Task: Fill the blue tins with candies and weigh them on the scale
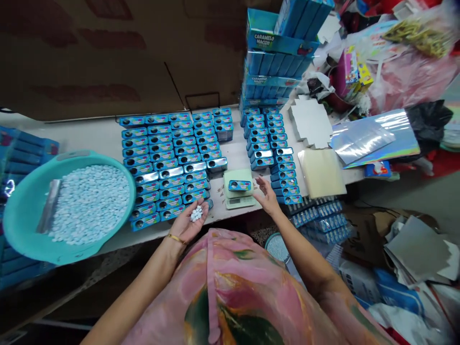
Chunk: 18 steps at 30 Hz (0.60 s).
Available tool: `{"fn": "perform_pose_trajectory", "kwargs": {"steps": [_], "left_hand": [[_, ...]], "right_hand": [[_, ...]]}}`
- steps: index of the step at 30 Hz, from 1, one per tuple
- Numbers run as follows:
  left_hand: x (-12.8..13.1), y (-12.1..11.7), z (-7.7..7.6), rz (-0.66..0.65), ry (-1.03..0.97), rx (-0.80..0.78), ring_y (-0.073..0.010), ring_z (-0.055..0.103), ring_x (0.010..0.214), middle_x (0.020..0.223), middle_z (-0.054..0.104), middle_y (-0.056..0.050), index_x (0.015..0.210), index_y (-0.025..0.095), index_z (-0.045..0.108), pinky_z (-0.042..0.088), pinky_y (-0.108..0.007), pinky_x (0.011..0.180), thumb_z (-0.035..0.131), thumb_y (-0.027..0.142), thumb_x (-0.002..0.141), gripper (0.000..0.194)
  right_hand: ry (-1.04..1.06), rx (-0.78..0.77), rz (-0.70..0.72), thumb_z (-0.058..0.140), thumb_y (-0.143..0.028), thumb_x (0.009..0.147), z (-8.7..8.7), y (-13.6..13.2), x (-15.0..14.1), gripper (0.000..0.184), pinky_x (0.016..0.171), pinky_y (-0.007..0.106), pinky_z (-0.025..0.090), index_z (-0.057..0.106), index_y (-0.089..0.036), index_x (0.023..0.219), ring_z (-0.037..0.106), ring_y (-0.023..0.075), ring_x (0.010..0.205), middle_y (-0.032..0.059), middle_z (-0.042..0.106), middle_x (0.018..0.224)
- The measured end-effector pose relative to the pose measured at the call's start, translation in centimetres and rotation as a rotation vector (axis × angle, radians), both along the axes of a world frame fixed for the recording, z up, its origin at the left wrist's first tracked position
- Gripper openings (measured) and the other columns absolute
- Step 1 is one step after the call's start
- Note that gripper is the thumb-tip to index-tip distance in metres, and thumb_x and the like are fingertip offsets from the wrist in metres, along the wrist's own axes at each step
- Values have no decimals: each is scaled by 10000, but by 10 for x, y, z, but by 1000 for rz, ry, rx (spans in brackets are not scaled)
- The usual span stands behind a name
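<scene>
In my cupped left hand (pixel 189 221) lies a small heap of pale blue and white candies (pixel 196 213). My right hand (pixel 266 195) is open, its fingers apart, just right of a pale green digital scale (pixel 238 201). On the scale sits one small blue box (pixel 239 185) with a dark round spot on its top; the right fingertips are near it but appear apart from it. Rows of matching blue boxes (pixel 172 158) stand left of the scale, close behind my left hand. More such boxes (pixel 259 134) stand in two columns behind and right of the scale.
A turquoise basin (pixel 118 196) full of candies, with a metal scoop (pixel 49 206), is at the left. Stacked display cartons (pixel 266 76) rise at the back. White die-cut card (pixel 311 122), cream sheets (pixel 321 172) and shiny film (pixel 377 136) lie right. A candy bucket (pixel 277 247) is below.
</scene>
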<state>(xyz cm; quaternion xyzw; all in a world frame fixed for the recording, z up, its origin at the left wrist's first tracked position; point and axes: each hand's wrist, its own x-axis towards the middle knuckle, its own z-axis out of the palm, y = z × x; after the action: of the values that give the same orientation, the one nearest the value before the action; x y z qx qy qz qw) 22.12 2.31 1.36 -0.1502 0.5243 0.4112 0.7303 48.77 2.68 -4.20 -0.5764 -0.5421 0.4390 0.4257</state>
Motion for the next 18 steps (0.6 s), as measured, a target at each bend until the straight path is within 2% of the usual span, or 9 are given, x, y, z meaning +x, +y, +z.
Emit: {"fn": "perform_pose_trajectory", "kwargs": {"steps": [3,7,12,18], "left_hand": [[-2,-9,-4,-5,15,-30,-128,622,604,664,639,-83,813,99,587,539,-213,552,408,152,827,188],[-1,-11,-4,-59,-38,-20,-175,633,685,729,647,-125,869,84,596,548,-279,609,396,187,828,229],[1,-10,0,-106,-76,-4,-211,624,809,842,649,-147,1005,85,579,540,-323,674,392,108,795,281],[2,-12,-2,-144,-32,53,-196,620,829,876,646,-153,934,68,599,527,-280,714,414,47,774,245]], "right_hand": [[-24,-59,-201,543,-271,712,7,-22,13,460,818,335,433,437,-167,1148,535,155,947,114,516,1135],[-75,-154,-391,509,-284,727,3,-42,15,273,685,303,465,569,-147,956,567,144,773,90,605,958],[-94,-115,-450,504,-291,729,2,-44,14,227,694,300,465,603,-163,888,569,147,776,55,628,873],[-139,-8,-473,484,-258,751,22,-36,9,188,711,304,463,612,-164,851,571,143,769,47,621,832]]}}
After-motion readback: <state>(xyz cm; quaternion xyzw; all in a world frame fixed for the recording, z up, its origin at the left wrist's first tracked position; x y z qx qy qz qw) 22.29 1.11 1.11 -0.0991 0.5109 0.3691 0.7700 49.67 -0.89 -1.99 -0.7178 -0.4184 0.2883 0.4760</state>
